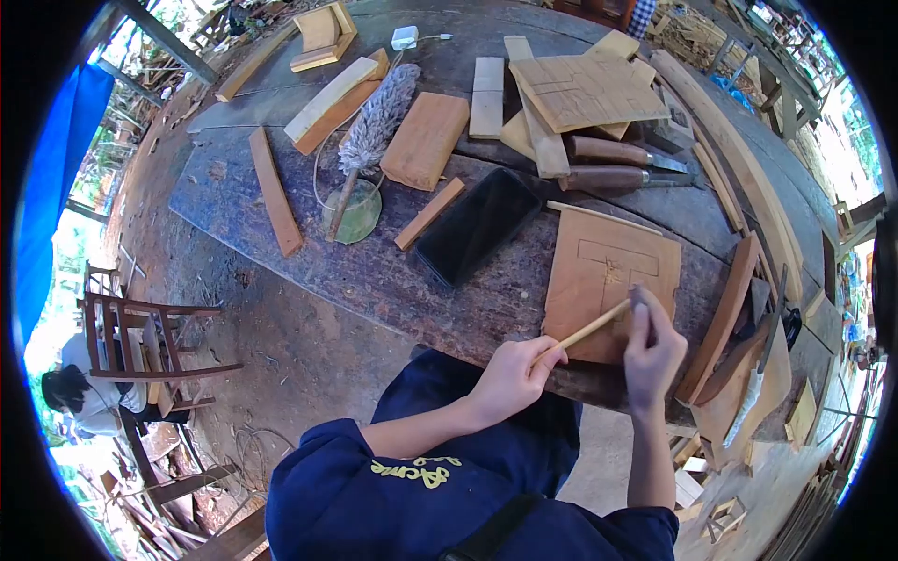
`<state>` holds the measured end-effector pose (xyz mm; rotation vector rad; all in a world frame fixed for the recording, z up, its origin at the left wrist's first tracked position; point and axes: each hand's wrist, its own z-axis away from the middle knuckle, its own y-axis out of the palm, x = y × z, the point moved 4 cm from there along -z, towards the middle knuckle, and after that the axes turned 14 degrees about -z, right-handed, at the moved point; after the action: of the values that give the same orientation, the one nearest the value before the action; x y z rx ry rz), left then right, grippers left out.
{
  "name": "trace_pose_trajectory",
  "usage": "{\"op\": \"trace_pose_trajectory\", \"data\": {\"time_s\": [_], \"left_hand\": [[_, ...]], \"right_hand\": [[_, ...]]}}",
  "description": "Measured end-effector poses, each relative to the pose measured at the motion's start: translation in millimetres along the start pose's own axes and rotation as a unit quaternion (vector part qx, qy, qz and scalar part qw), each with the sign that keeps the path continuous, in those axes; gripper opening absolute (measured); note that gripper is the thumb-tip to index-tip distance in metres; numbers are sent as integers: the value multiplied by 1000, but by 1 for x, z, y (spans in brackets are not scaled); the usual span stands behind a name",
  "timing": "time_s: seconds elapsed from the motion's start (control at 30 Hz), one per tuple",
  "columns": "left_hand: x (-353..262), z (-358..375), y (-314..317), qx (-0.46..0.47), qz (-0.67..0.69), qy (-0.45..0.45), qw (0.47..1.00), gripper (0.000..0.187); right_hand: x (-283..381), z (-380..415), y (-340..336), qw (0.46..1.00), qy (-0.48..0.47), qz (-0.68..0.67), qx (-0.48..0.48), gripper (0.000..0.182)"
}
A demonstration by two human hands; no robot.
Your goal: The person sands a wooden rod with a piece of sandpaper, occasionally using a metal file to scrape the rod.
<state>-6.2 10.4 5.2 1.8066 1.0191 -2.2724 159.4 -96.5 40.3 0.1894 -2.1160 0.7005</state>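
At the far left, a person (pixel 89 397) sits beside a dark wooden chair (pixel 117 335), well apart from the counter (pixel 220 178). On the counter's left part lies a narrow wooden strip (pixel 276 192), then a shaggy grey brush (pixel 382 117), its handle crossing a green disc (pixel 363 217). Next come a thick wooden block (pixel 426 140), a short wooden piece (pixel 430 213) and, just beside it, a dark phone (pixel 479 227) lying at a slant. Below the phone, near the counter's front edge, the left hand (pixel 513 376) has its grip closed around the lower end of a slender stick (pixel 591 326), which slants up to the right across a flat board (pixel 580 280) marked with outlined shapes. Beyond the board, two wooden-handled chisels (pixel 608 164) lie side by side. The right hand (pixel 652 353) is over the board's right side, fingers bent at the stick's upper end; whether its grip pinches the stick, I cannot tell. Farther right, a curved reddish timber (pixel 720 323) rests near the board.
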Motion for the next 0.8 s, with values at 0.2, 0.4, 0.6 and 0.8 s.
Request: {"op": "trace_pose_trajectory", "data": {"time_s": [0.2,0.4,0.6,0.8], "left_hand": [[3,-4,0,25,4,-11,1000,22],[-1,-5,-3,33,11,-21,999,22],[3,-4,-1,24,3,-8,1000,23],[4,-3,1,20,-7,-9,1000,22]], "right_hand": [[1,9,-24,962,149,-200,-110,26],[-3,3,-32,959,195,-204,-38,23],[5,2,-21,991,92,-12,102,19],[19,1,-3,986,106,25,124,18]]}}
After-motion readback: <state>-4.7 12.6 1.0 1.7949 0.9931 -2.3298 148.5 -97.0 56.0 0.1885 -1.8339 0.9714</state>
